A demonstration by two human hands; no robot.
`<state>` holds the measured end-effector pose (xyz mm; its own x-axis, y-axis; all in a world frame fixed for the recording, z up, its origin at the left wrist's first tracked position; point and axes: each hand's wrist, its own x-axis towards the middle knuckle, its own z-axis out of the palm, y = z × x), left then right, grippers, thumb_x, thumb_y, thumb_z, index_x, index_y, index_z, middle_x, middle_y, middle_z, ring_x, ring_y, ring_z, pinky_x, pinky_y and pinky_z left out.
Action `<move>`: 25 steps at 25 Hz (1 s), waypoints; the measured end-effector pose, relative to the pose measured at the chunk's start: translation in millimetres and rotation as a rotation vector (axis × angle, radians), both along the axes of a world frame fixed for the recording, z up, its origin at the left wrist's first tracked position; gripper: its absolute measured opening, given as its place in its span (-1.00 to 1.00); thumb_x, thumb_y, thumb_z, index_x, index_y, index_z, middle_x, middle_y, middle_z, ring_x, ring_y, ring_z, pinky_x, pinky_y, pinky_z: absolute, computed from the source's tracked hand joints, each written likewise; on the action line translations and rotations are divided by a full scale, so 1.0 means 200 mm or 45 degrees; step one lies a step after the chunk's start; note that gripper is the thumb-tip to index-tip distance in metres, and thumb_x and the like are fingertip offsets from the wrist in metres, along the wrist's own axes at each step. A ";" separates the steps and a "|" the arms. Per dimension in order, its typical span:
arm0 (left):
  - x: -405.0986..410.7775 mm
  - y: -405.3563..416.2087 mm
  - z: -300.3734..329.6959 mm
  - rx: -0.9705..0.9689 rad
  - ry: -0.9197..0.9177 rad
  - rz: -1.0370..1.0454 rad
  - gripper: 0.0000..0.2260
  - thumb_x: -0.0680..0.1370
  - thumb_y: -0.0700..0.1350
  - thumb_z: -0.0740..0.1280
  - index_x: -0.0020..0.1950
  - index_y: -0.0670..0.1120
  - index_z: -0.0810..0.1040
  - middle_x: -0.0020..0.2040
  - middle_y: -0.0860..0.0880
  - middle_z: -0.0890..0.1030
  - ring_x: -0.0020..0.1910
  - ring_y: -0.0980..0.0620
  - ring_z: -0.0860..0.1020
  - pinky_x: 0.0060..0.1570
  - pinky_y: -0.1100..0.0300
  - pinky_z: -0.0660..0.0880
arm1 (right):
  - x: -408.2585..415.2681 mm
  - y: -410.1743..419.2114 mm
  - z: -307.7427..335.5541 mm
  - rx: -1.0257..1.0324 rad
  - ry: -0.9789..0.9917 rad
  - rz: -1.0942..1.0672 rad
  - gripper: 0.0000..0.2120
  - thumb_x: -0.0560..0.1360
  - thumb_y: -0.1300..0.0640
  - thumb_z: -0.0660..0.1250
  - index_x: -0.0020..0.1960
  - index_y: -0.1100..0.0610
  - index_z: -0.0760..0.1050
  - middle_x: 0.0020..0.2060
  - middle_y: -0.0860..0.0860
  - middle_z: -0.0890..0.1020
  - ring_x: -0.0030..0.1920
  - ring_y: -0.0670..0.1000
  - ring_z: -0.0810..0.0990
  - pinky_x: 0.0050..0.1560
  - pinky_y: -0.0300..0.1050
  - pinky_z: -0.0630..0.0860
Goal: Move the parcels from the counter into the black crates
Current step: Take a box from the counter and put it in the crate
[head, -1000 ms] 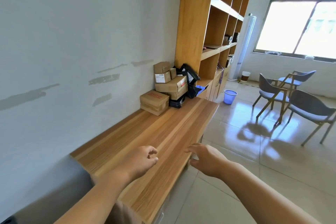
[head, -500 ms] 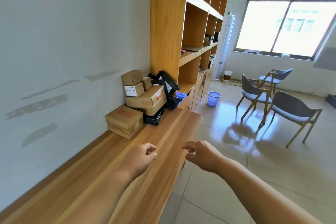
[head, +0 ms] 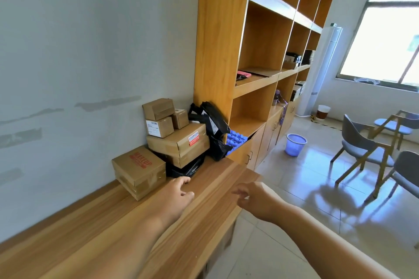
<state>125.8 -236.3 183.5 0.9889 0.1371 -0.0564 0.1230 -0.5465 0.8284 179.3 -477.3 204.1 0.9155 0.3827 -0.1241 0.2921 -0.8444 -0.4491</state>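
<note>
Parcels are piled at the far end of the wooden counter, against the wall and the shelf unit. A brown box with red print stands nearest. Behind it two wide cardboard boxes are stacked on a black bag parcel, with three small boxes on top. More black bag parcels lean against the shelf. My left hand reaches over the counter just short of the red-print box, fingers relaxed, holding nothing. My right hand hovers beyond the counter's edge, loosely curled and empty. No black crates are in view.
A tall wooden shelf unit rises behind the parcels, with a blue tray at its base. On the tiled floor to the right are a purple bin, grey chairs and a white standing air conditioner.
The view has closed in on the parcel pile. Both hands have moved forward along the counter, and my left hand is now close to the red-print box.
</note>
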 end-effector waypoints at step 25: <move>1.57 0.52 -0.04 -0.115 -0.053 0.653 -0.61 0.58 -0.07 0.24 0.41 0.11 0.33 0.11 0.19 0.50 -0.20 0.24 0.44 -0.20 0.30 0.45 | 1.95 0.70 0.01 0.111 0.125 0.410 -0.62 0.55 0.12 0.26 0.35 -0.04 0.46 0.22 -0.10 0.57 0.16 -0.15 0.52 0.18 -0.28 0.44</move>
